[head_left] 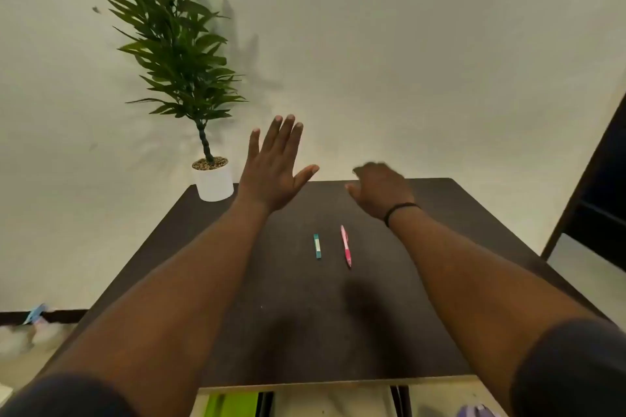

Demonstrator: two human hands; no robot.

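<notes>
A pink pen (346, 246) lies on the dark table (305, 315) near its middle, pointing away from me. Just left of it lies a small teal bar-shaped object (317, 246), parallel to the pen. Both my arms reach out over the table. My left hand (272, 169) is raised above the far edge with its fingers straight and spread, holding nothing. My right hand (381, 189) hovers above the far right part of the table, blurred, fingers hanging loosely downward and empty. A black band circles my right wrist.
A potted plant in a white pot (213, 181) stands on the far left corner of the table, against a pale wall. A dark shelf unit (596, 200) stands to the right. Below the near table edge, green and white items (233, 404) show.
</notes>
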